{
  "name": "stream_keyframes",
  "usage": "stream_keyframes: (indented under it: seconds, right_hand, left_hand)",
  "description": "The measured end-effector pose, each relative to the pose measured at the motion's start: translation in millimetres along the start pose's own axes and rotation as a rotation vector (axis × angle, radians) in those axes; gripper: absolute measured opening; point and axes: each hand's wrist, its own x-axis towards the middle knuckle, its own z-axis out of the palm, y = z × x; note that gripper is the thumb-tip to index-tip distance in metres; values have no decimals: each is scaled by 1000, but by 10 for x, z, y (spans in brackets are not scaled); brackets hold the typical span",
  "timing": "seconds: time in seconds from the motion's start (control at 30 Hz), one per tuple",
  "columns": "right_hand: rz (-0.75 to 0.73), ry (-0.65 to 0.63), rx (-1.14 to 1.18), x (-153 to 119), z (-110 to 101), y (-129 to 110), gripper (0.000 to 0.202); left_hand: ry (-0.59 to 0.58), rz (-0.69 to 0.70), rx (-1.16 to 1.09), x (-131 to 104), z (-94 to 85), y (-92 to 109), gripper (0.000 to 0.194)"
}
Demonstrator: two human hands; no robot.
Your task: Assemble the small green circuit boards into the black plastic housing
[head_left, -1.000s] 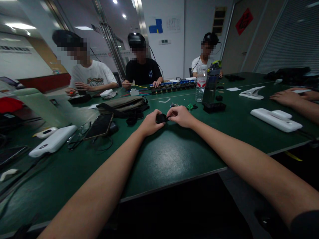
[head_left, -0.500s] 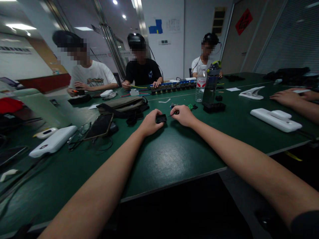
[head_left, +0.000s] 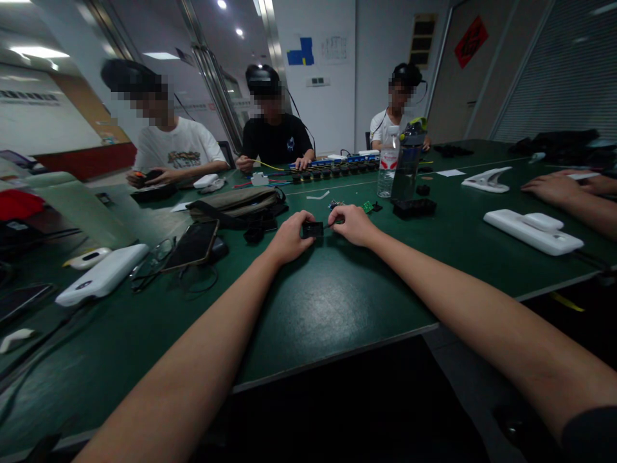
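My left hand [head_left: 290, 236] grips a small black plastic box [head_left: 313, 229] between thumb and fingers, just above the green table. Close to its right, my right hand [head_left: 353, 225] pinches a thin dark tool [head_left: 337, 221] whose tip points left at the box. The tool's kind is too small to make out, and whether it touches the box I cannot tell. Just behind my right hand lie a small green circuit board [head_left: 369, 207] and a bundle of fine coloured wires [head_left: 333, 205].
A water bottle [head_left: 386, 170], a dark drinking bottle [head_left: 409, 167] and a black tray [head_left: 414, 208] stand behind right. A grey bag [head_left: 236, 200], phone [head_left: 193, 243] and white power bank [head_left: 103, 273] lie left. Another person's hand [head_left: 554, 188] rests at right; several people sit opposite.
The tool's tip in my right hand has shifted slightly nearer the box, which is turned a little. Across the table, the person on the left has moved their hands.
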Motion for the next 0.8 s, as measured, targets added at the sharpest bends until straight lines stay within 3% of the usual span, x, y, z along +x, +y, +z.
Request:
stream_keyframes:
  seconds: [0.53, 0.8]
  right_hand:
    - [-5, -85, 102, -16, 24, -18, 14]
    - [17, -35, 85, -16, 23, -22, 13]
  left_hand:
    - [3, -27, -15, 0, -3, 21, 30]
    - [4, -25, 0, 0, 0, -1, 29]
